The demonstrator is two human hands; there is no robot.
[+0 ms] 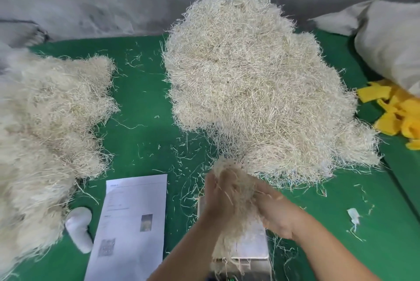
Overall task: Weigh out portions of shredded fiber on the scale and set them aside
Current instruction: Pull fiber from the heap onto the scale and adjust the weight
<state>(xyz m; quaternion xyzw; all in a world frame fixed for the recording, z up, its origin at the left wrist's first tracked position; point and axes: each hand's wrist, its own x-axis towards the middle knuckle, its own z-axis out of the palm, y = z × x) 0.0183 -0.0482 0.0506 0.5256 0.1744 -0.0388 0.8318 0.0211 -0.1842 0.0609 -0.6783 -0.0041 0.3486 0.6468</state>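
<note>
At 6 o'clock, the scale stands on the green table, its steel pan partly covered by strands. Directly above it, the left hand and right hand press a tuft of shredded fiber between them, each grip curled around the tuft. A printed sheet lies at 7 o'clock. The large fiber heap rises at 12 o'clock; a second heap spreads at 9 o'clock.

Two fiber piles; one scale; one printed sheet; two hands.
</note>
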